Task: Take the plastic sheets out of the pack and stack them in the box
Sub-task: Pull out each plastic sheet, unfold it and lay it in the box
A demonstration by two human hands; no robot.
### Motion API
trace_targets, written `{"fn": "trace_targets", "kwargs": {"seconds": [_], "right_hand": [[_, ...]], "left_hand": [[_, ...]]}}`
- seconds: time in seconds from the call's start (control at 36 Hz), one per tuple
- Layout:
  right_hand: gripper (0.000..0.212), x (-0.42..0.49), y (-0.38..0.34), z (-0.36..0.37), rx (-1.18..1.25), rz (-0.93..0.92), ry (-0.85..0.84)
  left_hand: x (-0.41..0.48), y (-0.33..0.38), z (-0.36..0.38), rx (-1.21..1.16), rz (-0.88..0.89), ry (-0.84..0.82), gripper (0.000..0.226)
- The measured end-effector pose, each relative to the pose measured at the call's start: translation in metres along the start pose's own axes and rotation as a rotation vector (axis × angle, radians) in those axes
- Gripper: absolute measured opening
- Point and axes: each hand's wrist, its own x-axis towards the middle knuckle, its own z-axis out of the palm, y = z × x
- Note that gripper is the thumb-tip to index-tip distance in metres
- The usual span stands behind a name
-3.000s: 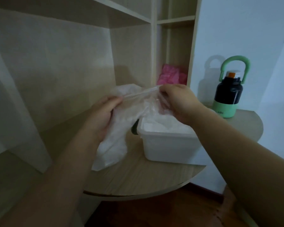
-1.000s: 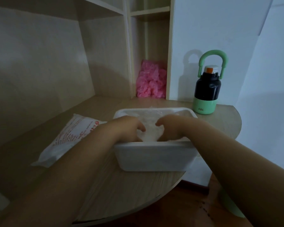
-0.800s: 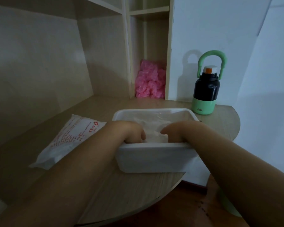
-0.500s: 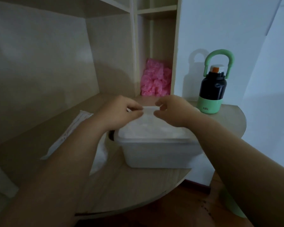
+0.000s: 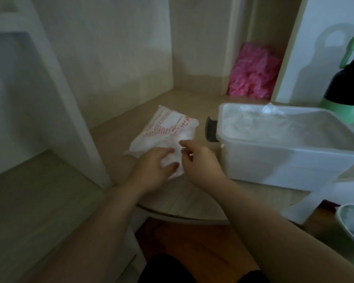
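On the desk (image 5: 184,99) beside the box (image 5: 284,160), left hand (image 5: 152,171) is gripping the pack (image 5: 168,127), right hand (image 5: 200,163) pinching its end

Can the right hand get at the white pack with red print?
Likely yes: the right hand sits beside the white red-printed plastic pack, nothing between; the left hand holds its near end.

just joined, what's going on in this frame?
A person is working at a white pack with red print that lies on the wooden table, left of a white plastic box. The left hand grips the pack's near end. The right hand has its fingers curled at the same end; blur hides whether they pinch a sheet. Clear plastic sheets already lie in the box.
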Motion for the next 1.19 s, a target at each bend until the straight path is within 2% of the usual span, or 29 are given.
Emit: {"fn": "trace_targets", "kwargs": {"seconds": [0.06,0.14,0.36,0.47,0.56,0.67,0.75,0.92,0.97,1.08,1.14,1.19], "right_hand": [[0.044,0.002,0.019,0.009,0.013,0.09,-0.011],[0.041,0.002,0.036,0.015,0.009,0.109,0.023],[0.042,0.005,0.047,0.018,-0.102,-0.007,0.029],[0.044,0.003,0.048,0.019,-0.177,-0.064,0.005],[0.043,0.002,0.049,0.018,-0.2,-0.088,-0.036],[0.032,0.0,0.053,0.019,-0.183,-0.179,-0.031],[0.025,0.0,0.053,0.02,-0.179,-0.197,-0.029],[0.042,-0.002,0.051,0.018,-0.055,-0.09,0.051],[0.048,-0.002,0.051,0.018,-0.101,-0.148,0.041],[0.057,0.001,0.051,0.021,-0.396,-0.236,-0.149],[0.057,0.001,0.048,0.022,-0.518,-0.251,-0.214],[0.058,0.002,0.045,0.021,-0.557,-0.247,-0.229]], "left_hand": [[-0.004,-0.005,0.012,0.017,0.002,-0.041,0.042],[-0.004,-0.011,0.023,0.011,0.06,0.015,0.028],[-0.009,-0.022,0.028,-0.025,0.148,0.281,0.007],[-0.01,-0.026,0.03,0.115,0.111,0.364,0.017],[-0.012,-0.023,0.032,0.181,0.14,0.4,0.007],[-0.016,-0.018,0.035,0.164,0.21,0.405,0.011],[-0.017,-0.017,0.035,0.123,0.253,0.408,0.023],[-0.019,-0.015,0.035,0.051,0.276,0.419,0.025],[-0.019,-0.015,0.034,0.016,0.271,0.419,0.023],[-0.018,-0.016,0.032,-0.084,0.244,0.415,0.012],[-0.019,-0.014,0.028,-0.174,0.192,0.433,0.008],[-0.019,-0.012,0.022,-0.316,0.071,0.455,0.015]]}}
